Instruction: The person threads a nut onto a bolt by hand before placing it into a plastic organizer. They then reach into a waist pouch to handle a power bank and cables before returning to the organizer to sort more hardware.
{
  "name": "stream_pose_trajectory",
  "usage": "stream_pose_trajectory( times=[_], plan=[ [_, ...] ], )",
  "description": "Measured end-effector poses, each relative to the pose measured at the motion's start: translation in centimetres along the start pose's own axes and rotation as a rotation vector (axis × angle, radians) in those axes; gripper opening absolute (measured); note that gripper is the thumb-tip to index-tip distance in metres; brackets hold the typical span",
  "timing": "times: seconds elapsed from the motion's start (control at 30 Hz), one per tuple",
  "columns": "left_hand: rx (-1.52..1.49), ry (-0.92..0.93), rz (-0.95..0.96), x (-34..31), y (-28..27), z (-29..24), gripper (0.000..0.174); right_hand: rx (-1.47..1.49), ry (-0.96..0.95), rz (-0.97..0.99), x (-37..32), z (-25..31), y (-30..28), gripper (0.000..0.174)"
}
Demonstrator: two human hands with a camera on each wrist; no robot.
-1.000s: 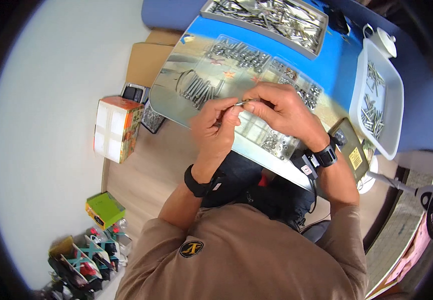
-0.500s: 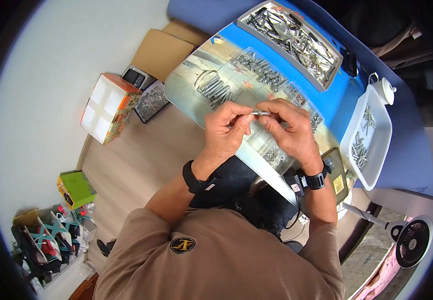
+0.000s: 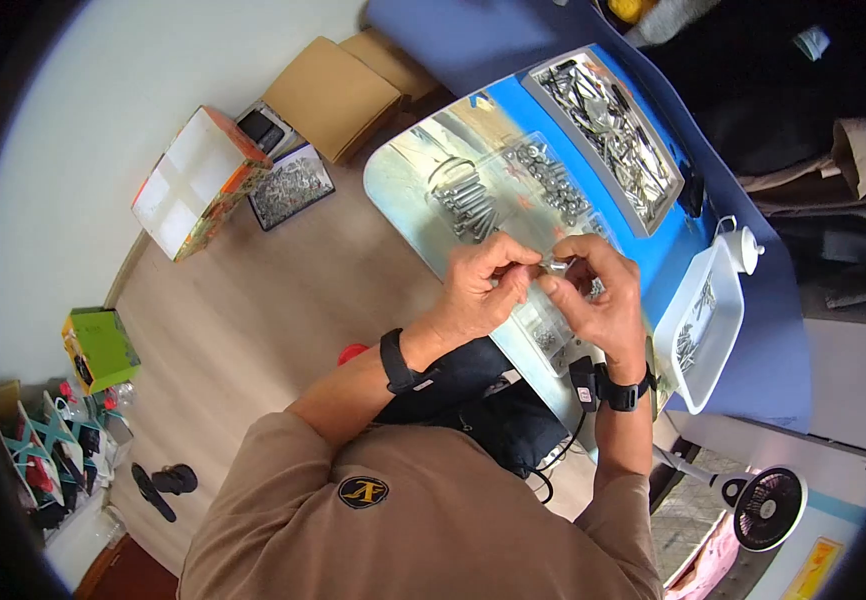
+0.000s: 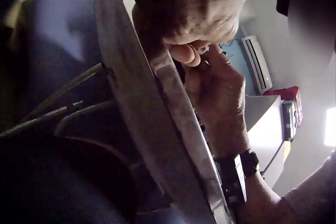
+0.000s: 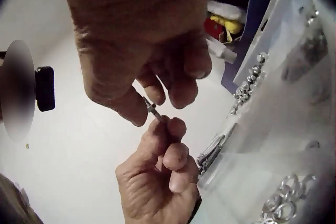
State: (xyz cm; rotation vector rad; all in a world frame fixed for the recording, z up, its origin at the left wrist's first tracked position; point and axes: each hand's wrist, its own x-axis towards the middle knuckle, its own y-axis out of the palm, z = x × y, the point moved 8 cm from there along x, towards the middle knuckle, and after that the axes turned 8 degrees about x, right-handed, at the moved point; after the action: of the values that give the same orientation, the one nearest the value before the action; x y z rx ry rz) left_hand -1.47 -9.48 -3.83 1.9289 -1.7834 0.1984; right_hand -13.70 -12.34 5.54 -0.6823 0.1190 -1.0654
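Observation:
A small metal bolt with a wider collar or nut (image 5: 151, 108) spans the fingertips of both hands in the right wrist view. The left hand (image 3: 483, 290) pinches one end between thumb and curled fingers. Thumb and fingers of the right hand (image 3: 603, 300) close around the other end. In the head view the bolt (image 3: 556, 266) shows as a small bright piece above the table's near part. The left wrist view has the left hand (image 4: 189, 8) in front of the right hand (image 4: 220, 98), largely hiding the piece.
Long bolts (image 3: 468, 203) and a clear organizer with nuts and bolts (image 3: 550, 180) lie beyond the hands. Farther back is a grey tray (image 3: 661, 212) of mixed metal parts. A white tray (image 3: 695, 400), a teapot (image 3: 742, 250) and a fan (image 3: 769, 508) are at the right.
The head view has turned, shifting the table and floor items in the picture. Both hands stay together at the metal piece; the right fingers have changed their hold around it.

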Motion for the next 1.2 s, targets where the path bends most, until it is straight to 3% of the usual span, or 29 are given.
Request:
stream_pose_trajectory(
  times=[0.07, 0.13, 0.2, 0.27, 0.4, 0.5, 0.57, 0.67, 0.8, 0.87, 1.0, 1.2],
  plan=[
    [-0.030, -0.006, 0.008, 0.0, -0.1, 0.0, 0.005, 0.014, 0.024, 0.021, 0.2, -0.1, 0.1, 0.014],
    [-0.052, -0.029, 0.025, 0.0, 0.1, 0.2, 0.009, -0.045, -0.240, 0.062, 0.2, 1.6, 0.6, 0.013],
    [-0.024, 0.001, 0.014, 0.0, -0.1, 0.1, 0.009, -0.086, -0.211, 0.081, 0.0, 2.0, 0.8, 0.011],
    [0.007, 0.033, 0.009, -0.1, -0.2, 0.0, 0.009, -0.049, 0.063, 0.045, -0.1, 0.4, 0.8, 0.010],
    [-0.015, 0.005, -0.023, -0.2, -0.3, 0.0, 0.005, -0.032, 0.082, 0.005, -0.1, 0.7, 1.0, 0.008],
    [-0.022, -0.009, -0.031, -0.4, -0.4, 0.0, 0.003, -0.010, -0.052, 0.014, -0.2, 1.5, 0.8, 0.009],
    [-0.022, -0.004, -0.021, -0.6, -0.4, 0.1, 0.003, -0.019, 0.106, 0.027, -0.6, 0.1, 0.8, 0.013],
    [-0.020, 0.013, -0.010, -0.8, -0.5, 0.2, 0.003, -0.233, 0.068, 0.108, -0.3, 0.4, 1.1, 0.017],
    [-0.014, 0.040, -0.019, -0.7, -0.8, 0.1, 0.006, -0.232, 0.052, 0.137, 0.2, 1.3, 1.4, 0.019],
    [-0.032, 0.041, -0.020, -0.7, -0.9, 0.0, 0.005, -0.115, 0.152, 0.056, 0.4, 1.6, 0.9, 0.022],
    [0.013, 0.024, -0.001, -0.6, -0.8, 0.0, 0.003, -0.207, -0.039, 0.179, 0.6, 1.8, 1.4, 0.021],
    [0.038, 0.046, -0.013, -0.6, -0.9, -0.1, 0.001, -0.389, 0.040, 0.249, 1.2, 1.7, 2.0, 0.021]
  ],
)
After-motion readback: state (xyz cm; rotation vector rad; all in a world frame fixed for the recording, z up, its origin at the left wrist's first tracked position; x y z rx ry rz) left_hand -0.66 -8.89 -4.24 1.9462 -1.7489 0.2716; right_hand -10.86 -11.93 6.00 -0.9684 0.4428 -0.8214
